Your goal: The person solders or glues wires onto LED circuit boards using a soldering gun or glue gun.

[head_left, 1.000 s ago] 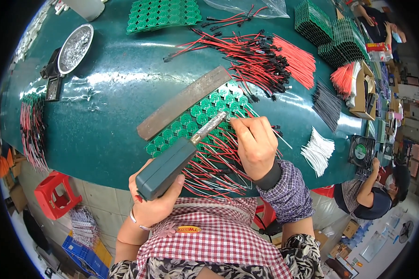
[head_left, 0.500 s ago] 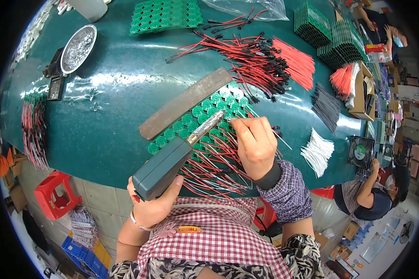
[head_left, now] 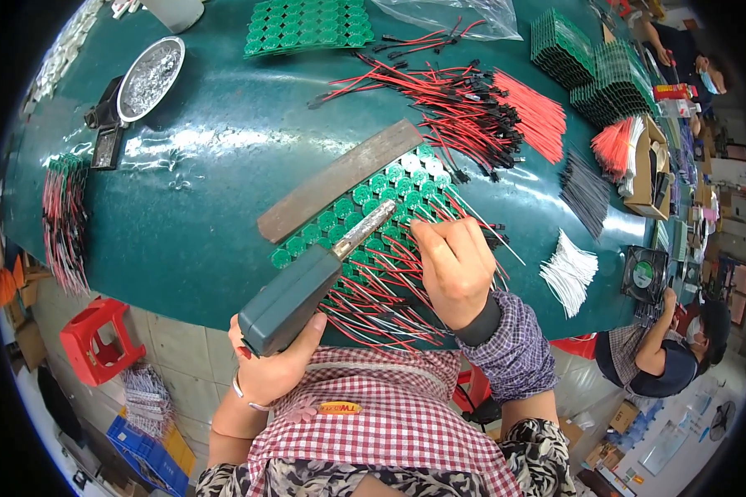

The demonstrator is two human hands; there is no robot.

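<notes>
Green plastic covers the handle of the soldering iron, probably light and stiff; the left hand wraps it there, sensibly far from the likely hot tip. Right of a brownish bar, mid-table, lie thin green circuit boards, likely brittle, best held by their edges. Above them the right hand pinches, on what I can't tell, beside soft-looking wires. Red stool left, glossy table between, co-worker right.
</notes>
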